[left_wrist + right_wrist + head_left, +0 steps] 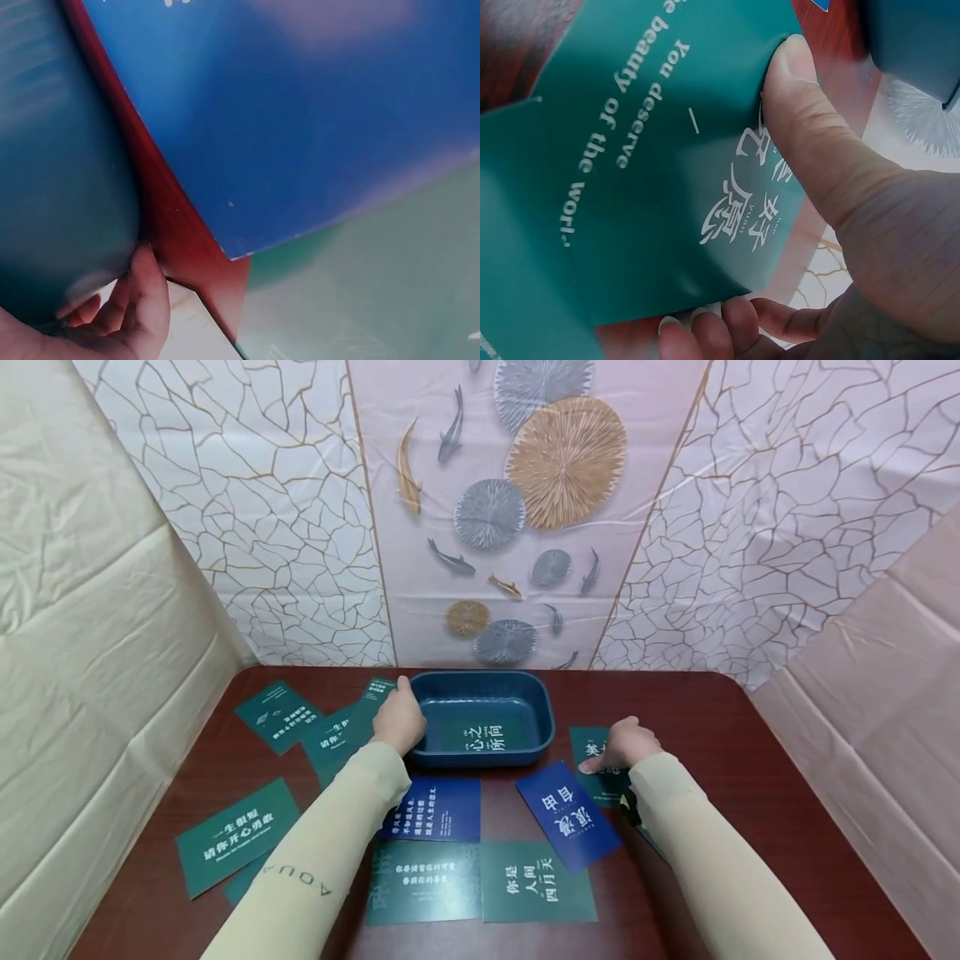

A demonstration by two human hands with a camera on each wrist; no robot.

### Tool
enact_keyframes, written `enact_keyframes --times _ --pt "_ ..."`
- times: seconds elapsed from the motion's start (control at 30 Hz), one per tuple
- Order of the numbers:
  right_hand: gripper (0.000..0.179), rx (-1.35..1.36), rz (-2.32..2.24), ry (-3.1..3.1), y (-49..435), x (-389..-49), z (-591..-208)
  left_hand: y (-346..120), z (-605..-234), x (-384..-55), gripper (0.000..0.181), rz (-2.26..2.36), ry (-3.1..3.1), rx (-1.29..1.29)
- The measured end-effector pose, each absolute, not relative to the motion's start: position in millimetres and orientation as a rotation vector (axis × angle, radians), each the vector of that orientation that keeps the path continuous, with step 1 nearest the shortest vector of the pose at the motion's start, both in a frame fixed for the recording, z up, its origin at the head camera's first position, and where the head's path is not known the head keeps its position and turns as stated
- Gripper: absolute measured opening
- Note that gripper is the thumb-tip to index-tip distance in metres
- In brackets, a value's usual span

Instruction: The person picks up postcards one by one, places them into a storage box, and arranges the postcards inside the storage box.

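From where I stand, the lettered green card lies right of the tray, partway out toward the table's right edge. The right hand has it between thumb and fingers: thumb flat on the face near one border, fingers curled in at another. Whether it is off the surface at all, I cannot tell. A neighbouring green card meets it on the near side, mostly hidden by the right sleeve.

The blue tray stands near the middle of the far edge, with a green card inside. The left hand has its fingers curled about the tray's left end; its thumb grip is unclear to me.

My worry is that the neighbouring card could come along with the first, since they meet, or be dragged by that low sleeve. A sideways tug from the left hand could also skid the tray into the narrow-looking card beside it.

Counting: one tray and twelve cards in sight, though sleeves may hide more. Two are blue, one before the tray, the other right of it. Ten are green: one in the tray, five toward the left edge, two at the near edge's middle, two rightward on the dark red table.
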State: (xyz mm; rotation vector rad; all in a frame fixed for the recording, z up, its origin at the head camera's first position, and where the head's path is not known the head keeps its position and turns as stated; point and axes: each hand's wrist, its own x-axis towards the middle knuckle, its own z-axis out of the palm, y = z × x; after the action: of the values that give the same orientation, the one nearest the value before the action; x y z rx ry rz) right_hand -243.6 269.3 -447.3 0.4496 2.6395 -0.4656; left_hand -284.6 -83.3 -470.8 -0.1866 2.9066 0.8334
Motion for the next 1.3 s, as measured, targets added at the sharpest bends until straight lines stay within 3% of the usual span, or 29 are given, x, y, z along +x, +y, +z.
enact_keyframes --times 0.43,1.07,1.3 --pt "0.115 0.417 -0.443 2.678 273.3 -243.3 -447.7 -82.0 -466.0 -281.3 0.068 0.83 2.91 -0.208" --pt "0.114 0.448 -0.435 2.749 276.9 -241.2 -450.2 -84.0 -469.8 -283.2 0.069 0.848 2.922 -0.176" --pt "0.125 0.381 -0.506 2.798 281.6 -242.3 -455.6 -83.3 -470.4 -283.4 0.065 0.849 2.928 -0.173"
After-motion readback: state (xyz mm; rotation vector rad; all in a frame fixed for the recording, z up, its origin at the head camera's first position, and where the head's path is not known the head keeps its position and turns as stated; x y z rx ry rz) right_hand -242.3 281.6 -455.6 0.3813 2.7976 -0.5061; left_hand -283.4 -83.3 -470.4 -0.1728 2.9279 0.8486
